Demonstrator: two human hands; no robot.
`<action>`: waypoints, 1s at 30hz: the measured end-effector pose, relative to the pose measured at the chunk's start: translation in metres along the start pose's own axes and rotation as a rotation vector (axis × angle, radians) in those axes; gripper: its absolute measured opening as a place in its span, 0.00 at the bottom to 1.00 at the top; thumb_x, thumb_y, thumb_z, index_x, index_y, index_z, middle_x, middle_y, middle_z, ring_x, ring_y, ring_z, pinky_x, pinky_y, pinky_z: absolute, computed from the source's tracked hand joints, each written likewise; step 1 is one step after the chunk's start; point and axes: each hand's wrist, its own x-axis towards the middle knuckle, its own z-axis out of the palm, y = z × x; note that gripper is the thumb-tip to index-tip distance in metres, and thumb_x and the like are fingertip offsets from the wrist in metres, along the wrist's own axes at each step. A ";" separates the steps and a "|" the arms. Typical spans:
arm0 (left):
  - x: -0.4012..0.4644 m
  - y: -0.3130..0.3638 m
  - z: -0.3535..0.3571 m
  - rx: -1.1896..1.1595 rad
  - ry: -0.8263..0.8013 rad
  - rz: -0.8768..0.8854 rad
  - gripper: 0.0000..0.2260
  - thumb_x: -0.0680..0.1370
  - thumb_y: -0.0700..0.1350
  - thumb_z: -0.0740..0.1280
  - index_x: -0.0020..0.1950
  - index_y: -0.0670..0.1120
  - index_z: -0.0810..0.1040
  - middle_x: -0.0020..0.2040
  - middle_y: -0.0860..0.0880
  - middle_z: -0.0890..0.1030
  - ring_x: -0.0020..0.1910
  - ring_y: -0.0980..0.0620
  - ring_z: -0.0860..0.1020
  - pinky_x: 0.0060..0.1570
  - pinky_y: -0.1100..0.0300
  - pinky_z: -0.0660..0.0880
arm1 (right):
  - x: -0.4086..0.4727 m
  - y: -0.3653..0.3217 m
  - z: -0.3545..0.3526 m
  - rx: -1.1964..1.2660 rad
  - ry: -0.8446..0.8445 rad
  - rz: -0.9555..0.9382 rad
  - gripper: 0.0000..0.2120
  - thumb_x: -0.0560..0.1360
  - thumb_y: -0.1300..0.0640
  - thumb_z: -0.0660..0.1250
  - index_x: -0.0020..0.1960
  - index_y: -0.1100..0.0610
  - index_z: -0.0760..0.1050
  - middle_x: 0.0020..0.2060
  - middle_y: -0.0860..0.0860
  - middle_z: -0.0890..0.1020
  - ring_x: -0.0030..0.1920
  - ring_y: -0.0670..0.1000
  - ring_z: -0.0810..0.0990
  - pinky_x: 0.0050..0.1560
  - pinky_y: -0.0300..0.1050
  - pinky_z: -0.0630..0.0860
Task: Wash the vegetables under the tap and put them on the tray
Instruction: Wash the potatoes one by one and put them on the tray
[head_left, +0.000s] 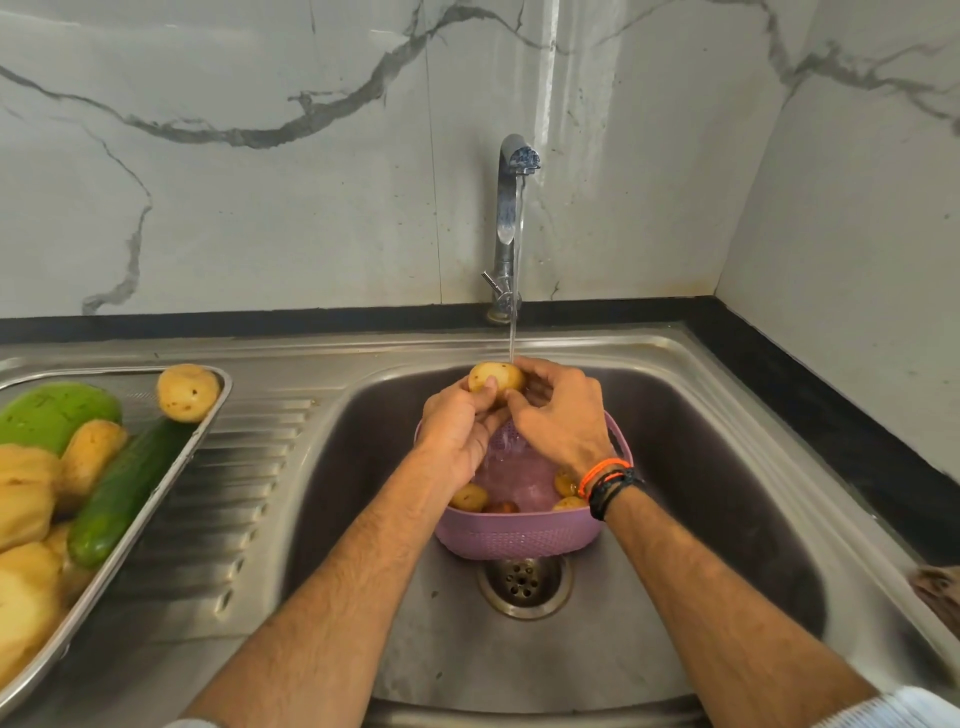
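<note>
Both hands hold one yellow potato under the running stream from the chrome tap. My left hand grips it from the left and below, my right hand curls round its right side. Below them a purple perforated basket stands in the sink basin and holds several more potatoes and something reddish, partly hidden by my wrists. On the drainboard at left a steel tray carries several potatoes, a dark cucumber and a light green vegetable.
The steel sink has its drain just in front of the basket. A ribbed drainboard lies between tray and basin. Marble walls rise behind and to the right. A brown object sits at the sink's right edge.
</note>
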 end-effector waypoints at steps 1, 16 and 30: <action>0.000 0.000 0.000 0.006 0.002 0.009 0.13 0.80 0.31 0.63 0.64 0.36 0.75 0.57 0.36 0.81 0.55 0.42 0.82 0.49 0.53 0.82 | 0.000 -0.001 0.000 0.001 -0.007 -0.001 0.24 0.73 0.60 0.70 0.68 0.56 0.76 0.57 0.53 0.83 0.55 0.47 0.82 0.62 0.39 0.76; -0.002 0.001 -0.001 0.075 0.082 0.103 0.20 0.75 0.27 0.67 0.63 0.43 0.78 0.58 0.39 0.80 0.58 0.42 0.81 0.50 0.53 0.81 | 0.004 0.007 0.008 0.010 -0.062 -0.047 0.27 0.71 0.64 0.75 0.69 0.57 0.75 0.59 0.54 0.83 0.59 0.49 0.81 0.64 0.45 0.77; -0.005 0.007 -0.004 0.110 -0.035 0.031 0.19 0.76 0.27 0.65 0.66 0.40 0.76 0.59 0.36 0.80 0.55 0.42 0.82 0.47 0.56 0.83 | 0.007 0.010 -0.010 0.161 -0.127 -0.022 0.30 0.65 0.64 0.80 0.66 0.58 0.78 0.58 0.52 0.83 0.58 0.46 0.81 0.61 0.37 0.76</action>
